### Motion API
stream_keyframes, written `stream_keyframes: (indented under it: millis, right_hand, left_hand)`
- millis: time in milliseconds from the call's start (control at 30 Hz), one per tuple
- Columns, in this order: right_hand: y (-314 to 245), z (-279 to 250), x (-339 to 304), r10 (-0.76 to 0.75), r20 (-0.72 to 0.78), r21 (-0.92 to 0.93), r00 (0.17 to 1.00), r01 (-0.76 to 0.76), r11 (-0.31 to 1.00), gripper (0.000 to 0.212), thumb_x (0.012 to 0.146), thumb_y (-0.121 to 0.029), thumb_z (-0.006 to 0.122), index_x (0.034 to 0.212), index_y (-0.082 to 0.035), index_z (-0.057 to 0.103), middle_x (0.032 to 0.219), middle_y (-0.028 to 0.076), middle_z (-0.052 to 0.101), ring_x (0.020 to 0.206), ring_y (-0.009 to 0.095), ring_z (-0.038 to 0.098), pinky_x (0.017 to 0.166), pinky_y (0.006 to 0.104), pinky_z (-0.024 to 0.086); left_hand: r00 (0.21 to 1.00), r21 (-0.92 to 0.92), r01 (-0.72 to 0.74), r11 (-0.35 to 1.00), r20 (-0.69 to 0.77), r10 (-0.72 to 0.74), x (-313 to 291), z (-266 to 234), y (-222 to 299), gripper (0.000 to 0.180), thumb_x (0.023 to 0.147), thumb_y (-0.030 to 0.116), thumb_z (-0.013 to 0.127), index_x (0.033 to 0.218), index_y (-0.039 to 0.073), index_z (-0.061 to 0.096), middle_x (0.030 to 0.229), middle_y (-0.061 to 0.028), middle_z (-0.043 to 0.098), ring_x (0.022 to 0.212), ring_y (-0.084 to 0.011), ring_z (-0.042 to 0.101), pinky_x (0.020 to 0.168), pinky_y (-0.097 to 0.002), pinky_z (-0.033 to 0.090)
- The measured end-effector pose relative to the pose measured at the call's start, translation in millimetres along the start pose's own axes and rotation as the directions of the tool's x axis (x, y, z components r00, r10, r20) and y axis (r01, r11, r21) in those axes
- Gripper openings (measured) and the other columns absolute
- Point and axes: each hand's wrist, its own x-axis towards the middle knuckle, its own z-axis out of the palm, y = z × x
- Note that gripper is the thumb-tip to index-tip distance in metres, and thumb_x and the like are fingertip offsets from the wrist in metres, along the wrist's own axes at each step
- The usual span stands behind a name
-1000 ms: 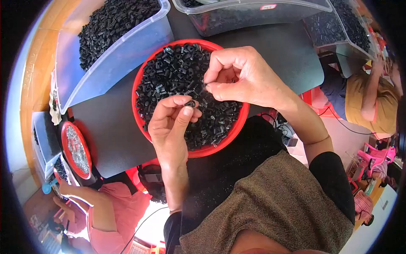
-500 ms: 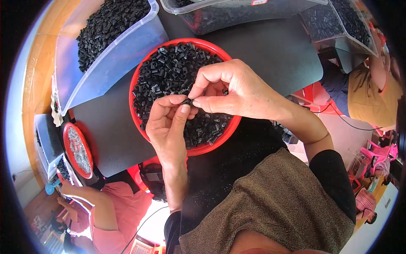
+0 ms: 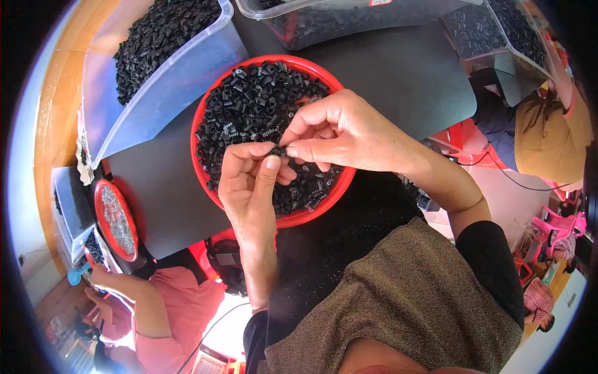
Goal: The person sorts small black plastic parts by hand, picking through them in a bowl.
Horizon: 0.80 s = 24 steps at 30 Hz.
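A small black plastic part (image 3: 279,151) is pinched between the fingertips of my two hands, mostly covered by them. My left hand (image 3: 246,187) holds it with thumb and forefinger from the left. From the right, the thumb and forefinger of my right hand (image 3: 352,134) close on it, the other fingers curled under. Both hands are over a round red basin (image 3: 198,171). Inside it lie many loose black plastic pieces (image 3: 246,100), mixed with small metal springs (image 3: 230,129). Any spring in my fingers is too small to make out.
The basin rests against a dark tabletop (image 3: 398,75). Clear bins of black parts stand at the far left (image 3: 180,81), far middle (image 3: 349,28) and far right (image 3: 498,37). At left is a red tray of springs (image 3: 117,221). Co-workers sit left (image 3: 180,299) and right (image 3: 548,137).
My hands stay joined at the part, with slight finger shifts. A dark piece seen in my right hand's curled fingers no longer shows. The co-worker at right has shifted slightly.
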Motion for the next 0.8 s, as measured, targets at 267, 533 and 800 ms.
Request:
stream_keyframes:
  millis: [267,533,800]
  right_hand:
    - [1,1,-1,0.009,-0.021,0.032,1.000,-0.008,0.999,0.013,0.082,-0.010,0.067,0.080,0.002,0.063,0.068,0.003,0.063,0.057,0.007,0.056,0.052,0.0211,0.046]
    - [-6,2,-4,-0.119,-0.091,-0.309,0.989,0.086,0.947,0.012,0.075,-0.007,0.068,0.076,0.003,0.062,0.065,0.006,0.064,0.061,0.009,0.061,0.055,0.0251,0.049]
    - [5,2,0,0.061,-0.028,-0.003,0.998,-0.061,0.998,0.013,0.082,-0.007,0.066,0.086,0.005,0.065,0.065,0.007,0.064,0.054,0.009,0.059,0.050,0.0239,0.046]
  left_hand:
    - [0.999,-0.041,0.004,0.999,0.043,-0.003,-2,1,-3,0.012,0.091,-0.001,0.055,0.103,0.000,0.054,0.081,-0.0060,0.061,0.069,-0.0105,0.058,0.064,-0.0225,0.046]
    - [1.000,0.058,-0.015,0.998,0.004,0.015,-1,2,-3,0.010,0.090,-0.003,0.057,0.100,0.000,0.057,0.082,-0.0047,0.061,0.070,-0.0092,0.058,0.065,-0.0214,0.046]
    - [0.999,0.152,-0.038,0.988,0.016,0.036,-1,-1,-3,0.012,0.089,-0.005,0.057,0.100,-0.001,0.057,0.085,-0.0051,0.061,0.071,-0.0086,0.058,0.065,-0.0207,0.047]
